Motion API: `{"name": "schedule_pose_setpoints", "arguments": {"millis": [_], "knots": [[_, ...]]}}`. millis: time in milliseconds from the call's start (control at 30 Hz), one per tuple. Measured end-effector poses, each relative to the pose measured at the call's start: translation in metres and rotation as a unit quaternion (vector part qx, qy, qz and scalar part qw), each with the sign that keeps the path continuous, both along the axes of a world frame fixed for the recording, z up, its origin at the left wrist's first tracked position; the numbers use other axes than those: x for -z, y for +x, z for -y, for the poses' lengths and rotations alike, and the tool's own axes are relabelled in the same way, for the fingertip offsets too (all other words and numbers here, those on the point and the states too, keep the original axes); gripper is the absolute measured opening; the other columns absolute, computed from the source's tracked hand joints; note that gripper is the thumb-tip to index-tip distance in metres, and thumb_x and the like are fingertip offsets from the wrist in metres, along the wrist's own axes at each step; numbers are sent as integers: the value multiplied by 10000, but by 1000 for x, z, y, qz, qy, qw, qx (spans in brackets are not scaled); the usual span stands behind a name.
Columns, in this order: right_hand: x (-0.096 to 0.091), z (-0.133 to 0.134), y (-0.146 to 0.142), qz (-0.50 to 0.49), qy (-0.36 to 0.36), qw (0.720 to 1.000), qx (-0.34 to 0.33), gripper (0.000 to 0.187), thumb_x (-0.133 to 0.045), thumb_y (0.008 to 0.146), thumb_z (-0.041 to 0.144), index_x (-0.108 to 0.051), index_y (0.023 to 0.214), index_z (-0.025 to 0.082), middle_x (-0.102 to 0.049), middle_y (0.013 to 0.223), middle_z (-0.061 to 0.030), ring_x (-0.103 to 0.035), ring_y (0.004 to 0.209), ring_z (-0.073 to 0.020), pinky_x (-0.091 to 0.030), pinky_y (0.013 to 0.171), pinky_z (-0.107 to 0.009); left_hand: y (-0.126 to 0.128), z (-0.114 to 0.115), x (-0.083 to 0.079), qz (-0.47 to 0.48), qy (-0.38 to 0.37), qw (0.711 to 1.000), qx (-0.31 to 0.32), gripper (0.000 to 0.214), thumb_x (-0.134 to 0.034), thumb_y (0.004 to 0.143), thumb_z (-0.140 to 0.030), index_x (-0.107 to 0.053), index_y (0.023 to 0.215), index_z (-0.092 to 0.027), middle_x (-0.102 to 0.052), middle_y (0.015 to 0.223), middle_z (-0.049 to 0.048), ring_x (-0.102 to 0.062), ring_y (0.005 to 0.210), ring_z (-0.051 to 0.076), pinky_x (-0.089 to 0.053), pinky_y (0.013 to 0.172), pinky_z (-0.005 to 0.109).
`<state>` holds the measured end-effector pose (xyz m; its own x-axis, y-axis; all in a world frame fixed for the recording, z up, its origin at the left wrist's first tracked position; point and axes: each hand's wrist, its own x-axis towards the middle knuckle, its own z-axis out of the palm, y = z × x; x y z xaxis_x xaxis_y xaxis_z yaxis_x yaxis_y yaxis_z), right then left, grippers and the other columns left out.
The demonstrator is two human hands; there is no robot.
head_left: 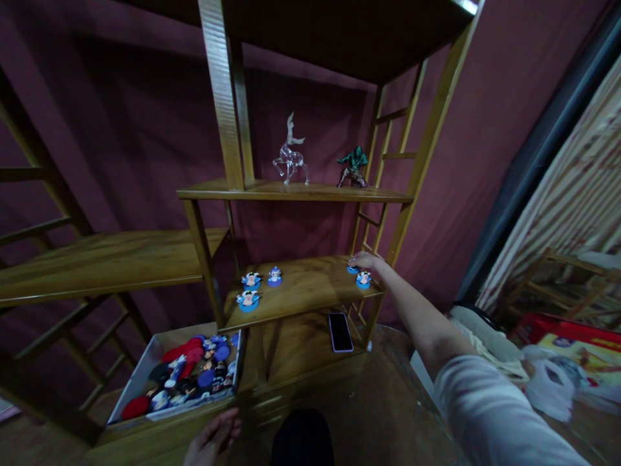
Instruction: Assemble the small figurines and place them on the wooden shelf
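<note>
The outstretched right hand (369,261) curls its fingers over a small blue-based cartoon figurine (352,269) on the wooden shelf (310,289), grip hidden, with a second blue-based figurine (363,279) just under the fingertips, while the left hand (213,435), fingers loosely spread, rests beside the white box of figurines (136,374), seemingly for balance.

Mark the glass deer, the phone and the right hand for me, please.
glass deer (290,157), head view, on its body.
phone (340,332), head view, middle of its dark screen.
right hand (369,261), head view, back of the hand.
</note>
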<state>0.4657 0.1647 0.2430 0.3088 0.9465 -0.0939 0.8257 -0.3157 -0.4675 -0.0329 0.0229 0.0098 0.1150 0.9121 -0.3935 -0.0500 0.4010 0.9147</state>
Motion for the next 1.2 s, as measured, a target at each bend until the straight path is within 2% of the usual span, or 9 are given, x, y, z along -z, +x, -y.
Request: {"name": "schedule_pose_setpoints", "arguments": {"millis": [333, 533, 667, 767, 833, 933, 1033, 1133, 1200], "knots": [[-12, 0, -6, 62, -37, 997, -25, 245, -582, 746, 332, -658, 858, 127, -640, 692, -21, -534, 537, -82, -393, 512, -168, 3, 4, -13, -8, -6, 1000, -8, 558, -764, 370, -517, -676, 794, -165, -697, 781, 81, -645, 727, 225, -499, 681, 284], [-22, -1, -7, 72, -15, 997, -32, 292, -565, 771, 345, -646, 917, 105, -671, 834, -73, -597, 706, -130, -418, 610, -179, 0, 3, -11, -11, 6, 1000, -5, 562, -749, 376, -539, -682, 784, -158, -693, 757, 87, -644, 706, 229, -500, 660, 291], [-34, 2, -11, 49, 53, 997, -26, 413, -554, 787, 343, -552, 1122, 101, -610, 1100, -122, -586, 931, -159, -424, 745, -180, -1, 5, -15, -15, 11, 1000, -17, 551, -756, 368, -521, -680, 771, -154, -692, 745, 85, -639, 676, 221, -498, 636, 288], [-43, 11, -18, -12, 103, 994, -20, 456, -532, 804, 293, -466, 1214, 106, -564, 1183, -124, -565, 991, -148, -418, 801, -186, -4, 8, -22, -15, 17, 999, -27, 541, -763, 374, -496, -677, 779, -148, -693, 757, 85, -639, 681, 221, -497, 624, 284], [-50, 25, -26, -63, 133, 989, -24, 435, -508, 815, 256, -453, 1219, 105, -583, 1152, -113, -572, 963, -139, -427, 794, -189, -8, 10, -26, -13, 19, 999, -33, 542, -768, 368, -485, -674, 781, -147, -694, 749, 82, -639, 684, 226, -497, 621, 285], [-51, 65, -43, -134, 227, 964, -34, 382, -480, 820, 227, -476, 1191, 137, -591, 1138, -84, -562, 975, -127, -433, 803, -188, -17, 12, -29, -19, 19, 999, -48, 534, -772, 366, -470, -670, 785, -156, -698, 754, 77, -642, 708, 236, -504, 643, 291], [-29, 118, -70, -235, 281, 930, -24, 355, -479, 815, 318, -520, 1137, 173, -607, 1099, -70, -577, 945, -146, -455, 813, -245, -31, 16, -32, -25, 28, 998, -57, 514, -759, 404, -467, -670, 820, -178, -704, 809, 72, -642, 796, 261, -511, 701, 308], [21, 161, -108, -402, 273, 872, -61, 326, -533, 769, 407, -590, 1023, 211, -616, 1070, -60, -586, 917, -163, -469, 824, -305, -45, 18, -36, -30, 28, 996, -74, 466, -747, 425, -457, -669, 806, -199, -706, 829, 59, -629, 874, 286, -515, 747, 324], [61, 178, -137, -481, 224, 844, -77, 297, -597, 714, 431, -628, 937, 237, -638, 987, -45, -595, 855, -165, -482, 791, -324, -52, 18, -38, -28, 27, 996, -85, 458, -749, 416, -435, -670, 802, -203, -705, 844, 54, -623, 896, 299, -521, 754, 335]]}}
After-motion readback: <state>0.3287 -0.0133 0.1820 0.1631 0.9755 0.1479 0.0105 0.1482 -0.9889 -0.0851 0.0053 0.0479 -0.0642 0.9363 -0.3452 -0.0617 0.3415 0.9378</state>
